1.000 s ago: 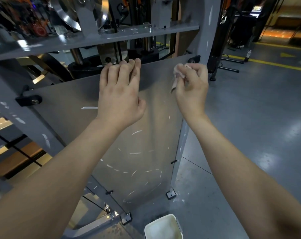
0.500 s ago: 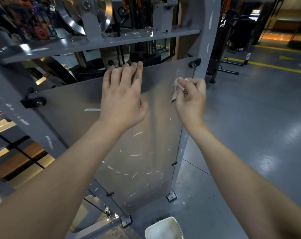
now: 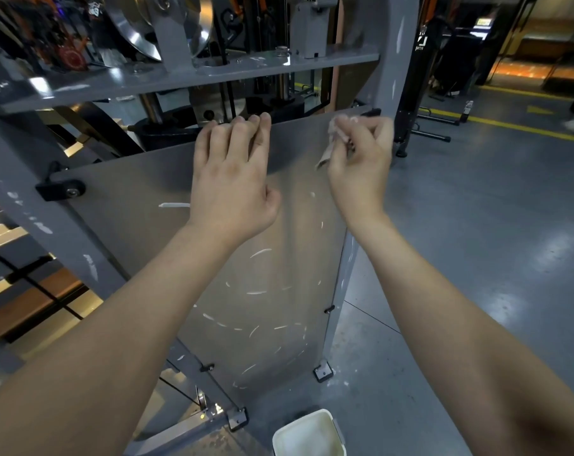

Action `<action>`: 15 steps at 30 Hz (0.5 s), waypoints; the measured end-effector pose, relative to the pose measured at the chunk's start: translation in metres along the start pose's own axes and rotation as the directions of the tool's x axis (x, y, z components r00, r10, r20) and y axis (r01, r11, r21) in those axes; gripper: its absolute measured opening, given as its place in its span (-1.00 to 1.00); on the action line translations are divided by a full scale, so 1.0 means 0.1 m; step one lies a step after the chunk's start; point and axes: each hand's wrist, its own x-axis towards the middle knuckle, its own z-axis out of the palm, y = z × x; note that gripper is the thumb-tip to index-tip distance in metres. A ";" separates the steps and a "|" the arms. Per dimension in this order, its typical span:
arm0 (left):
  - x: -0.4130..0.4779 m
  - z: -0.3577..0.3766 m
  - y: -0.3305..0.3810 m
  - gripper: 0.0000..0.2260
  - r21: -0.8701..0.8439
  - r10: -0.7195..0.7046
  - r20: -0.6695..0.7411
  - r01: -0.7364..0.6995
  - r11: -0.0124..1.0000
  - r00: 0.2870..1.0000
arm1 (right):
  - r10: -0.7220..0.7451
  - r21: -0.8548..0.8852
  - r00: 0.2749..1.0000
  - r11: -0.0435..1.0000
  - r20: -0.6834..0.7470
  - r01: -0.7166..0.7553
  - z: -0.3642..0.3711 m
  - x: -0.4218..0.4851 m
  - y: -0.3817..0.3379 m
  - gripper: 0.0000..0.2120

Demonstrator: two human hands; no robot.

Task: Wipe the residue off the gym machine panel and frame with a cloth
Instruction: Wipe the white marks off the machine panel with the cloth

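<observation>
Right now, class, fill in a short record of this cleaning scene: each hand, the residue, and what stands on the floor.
left hand: rests flat on the panel, fingertips at its top edge
right hand: pinches the cloth near the panel's top right corner
residue: white streaks across the lower panel, flecks on the frame
floor: white tub below the panel

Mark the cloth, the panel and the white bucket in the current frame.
cloth [image 3: 325, 154], head view, on its hanging tail.
panel [image 3: 131, 209], head view, on a bare grey stretch of its upper left part.
white bucket [image 3: 305, 433], head view, on its inner wall.
</observation>
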 end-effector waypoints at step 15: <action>0.00 0.00 0.00 -0.24 -0.006 0.005 0.007 -0.005 1.000 1.000 | -0.017 0.004 0.980 1.000 0.196 0.017 -0.09 -0.31 0.21 -0.85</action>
